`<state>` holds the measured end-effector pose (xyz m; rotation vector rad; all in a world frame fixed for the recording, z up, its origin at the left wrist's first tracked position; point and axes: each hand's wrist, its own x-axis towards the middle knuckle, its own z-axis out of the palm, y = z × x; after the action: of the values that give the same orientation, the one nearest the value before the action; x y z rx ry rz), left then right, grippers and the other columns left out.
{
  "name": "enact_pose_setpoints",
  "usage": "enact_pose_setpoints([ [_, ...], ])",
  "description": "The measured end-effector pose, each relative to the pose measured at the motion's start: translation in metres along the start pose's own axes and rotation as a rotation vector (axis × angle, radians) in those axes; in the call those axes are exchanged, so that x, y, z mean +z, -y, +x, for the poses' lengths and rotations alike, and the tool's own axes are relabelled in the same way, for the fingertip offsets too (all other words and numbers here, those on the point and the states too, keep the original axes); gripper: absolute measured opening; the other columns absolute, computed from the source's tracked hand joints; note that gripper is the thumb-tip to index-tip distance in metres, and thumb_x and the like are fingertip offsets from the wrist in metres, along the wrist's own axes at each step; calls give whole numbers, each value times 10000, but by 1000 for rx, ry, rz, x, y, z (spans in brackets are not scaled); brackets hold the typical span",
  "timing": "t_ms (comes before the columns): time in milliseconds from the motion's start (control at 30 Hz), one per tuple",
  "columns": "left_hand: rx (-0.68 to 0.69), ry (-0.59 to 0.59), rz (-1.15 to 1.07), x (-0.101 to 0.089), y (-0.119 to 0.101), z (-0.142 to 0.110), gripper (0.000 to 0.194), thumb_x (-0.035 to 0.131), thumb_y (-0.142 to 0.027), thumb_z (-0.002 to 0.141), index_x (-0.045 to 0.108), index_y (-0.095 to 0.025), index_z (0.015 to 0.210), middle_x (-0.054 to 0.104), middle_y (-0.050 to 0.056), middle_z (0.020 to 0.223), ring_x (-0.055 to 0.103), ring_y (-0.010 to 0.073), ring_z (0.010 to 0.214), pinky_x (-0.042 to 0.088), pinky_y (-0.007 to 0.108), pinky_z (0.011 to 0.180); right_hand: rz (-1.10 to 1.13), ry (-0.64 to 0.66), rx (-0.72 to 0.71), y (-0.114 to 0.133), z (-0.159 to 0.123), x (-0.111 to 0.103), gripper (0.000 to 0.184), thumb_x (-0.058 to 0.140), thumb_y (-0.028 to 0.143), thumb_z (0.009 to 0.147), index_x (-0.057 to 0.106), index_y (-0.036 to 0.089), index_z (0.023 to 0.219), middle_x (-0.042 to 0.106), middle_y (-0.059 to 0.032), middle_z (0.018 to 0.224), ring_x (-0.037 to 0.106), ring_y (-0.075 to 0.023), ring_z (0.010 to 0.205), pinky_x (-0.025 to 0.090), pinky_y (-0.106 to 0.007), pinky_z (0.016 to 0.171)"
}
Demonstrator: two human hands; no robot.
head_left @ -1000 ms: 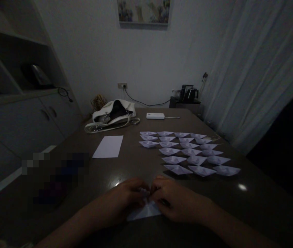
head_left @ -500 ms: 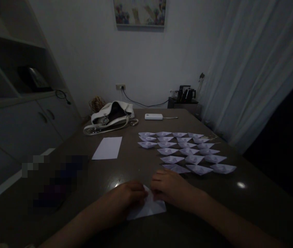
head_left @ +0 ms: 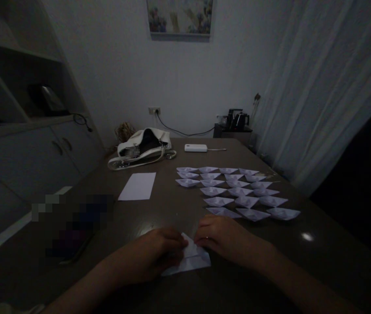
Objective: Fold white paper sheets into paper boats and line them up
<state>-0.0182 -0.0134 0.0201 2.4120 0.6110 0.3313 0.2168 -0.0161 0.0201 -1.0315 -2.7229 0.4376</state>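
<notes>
A partly folded sheet of white paper (head_left: pixel 193 261) lies on the table in front of me, its top tapering to a point and a strip running along its near edge. My left hand (head_left: pixel 159 253) holds its left side, fingers closed on the paper and thumb near the middle. At the upper right slope, my right hand (head_left: pixel 221 237) pinches the paper's edge with thumb and fingers together. Rows of folded paper boats (head_left: pixel 238 192) stand just beyond my right hand. Flat white paper (head_left: pixel 138 186) rests farther off to the left.
A white bag (head_left: pixel 144 146) and a white power bank (head_left: pixel 195 148) with a short cable lie at the table's (head_left: pixel 159 205) far end. At left is a blurred-out dark object, perhaps a phone (head_left: pixel 77 235). Cabinets (head_left: pixel 57 148) line the left; a curtain (head_left: pixel 290 104) hangs right.
My right hand has shifted slightly right, along the paper's slope, uncovering more of its middle and a horizontal fold edge. My left hand stays nearly in place. The view has shifted slightly.
</notes>
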Motion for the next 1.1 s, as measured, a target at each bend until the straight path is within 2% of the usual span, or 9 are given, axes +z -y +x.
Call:
enact_pose_setpoints([
  [133,-31,44,25,-1,4,2,282,482,-15,869,664,-187,998,660,86,1109,609,200,1030,468,304,888,-104,-18,-8,-3,9,12,40,666,197,847,673,159,837,657,-19,841,580,-161,819,381,-258,687],
  [200,-18,48,11,-1,8,2,299,468,8,864,670,-184,976,659,85,1118,608,195,1037,471,293,882,-111,-7,-17,-8,10,13,120,736,264,789,660,174,812,643,-6,846,573,-169,844,370,-258,675],
  [367,40,25,-61,-4,14,4,288,453,-3,879,673,-162,975,666,110,1114,631,192,992,501,278,816,-44,60,52,-15,4,6,239,812,324,694,632,186,770,611,21,828,565,-159,823,332,-238,618],
  [533,25,54,-103,-9,10,1,315,466,11,857,653,-178,1027,645,108,1192,596,203,1097,473,326,918,37,117,111,-11,-2,-2,237,814,287,688,632,184,799,597,25,811,549,-140,753,312,-221,570],
  [733,-20,91,-112,-13,12,-7,448,500,48,792,620,-233,1118,601,66,1258,554,200,1161,443,344,975,198,106,-65,2,-2,3,351,797,313,706,649,187,998,634,-24,1026,570,-173,953,411,-247,771],
  [833,-37,115,-107,-13,14,-10,503,514,53,775,597,-243,1173,570,57,1306,503,203,1224,393,358,1034,187,109,-44,5,0,8,409,812,315,686,649,173,1034,642,-48,1050,582,-191,964,427,-261,788],
  [933,-54,103,-109,-12,11,-8,400,553,-38,821,602,-242,1162,578,59,1280,523,203,1190,401,350,1021,173,125,-13,7,1,8,345,797,272,708,662,163,1006,654,-55,1030,599,-194,942,442,-263,787],
  [1000,-84,88,-87,-9,8,-5,321,661,-173,800,622,-231,1114,597,68,1214,560,223,1113,443,346,958,183,125,-14,8,1,7,302,783,235,725,668,164,995,662,-51,1028,605,-190,953,445,-260,809],
  [1100,-138,67,-24,-3,4,1,458,800,-298,666,629,-210,1082,606,77,1127,582,254,1020,476,353,872,178,125,-9,10,0,4,270,760,198,744,672,163,998,675,-52,1022,613,-191,958,446,-263,835],
])
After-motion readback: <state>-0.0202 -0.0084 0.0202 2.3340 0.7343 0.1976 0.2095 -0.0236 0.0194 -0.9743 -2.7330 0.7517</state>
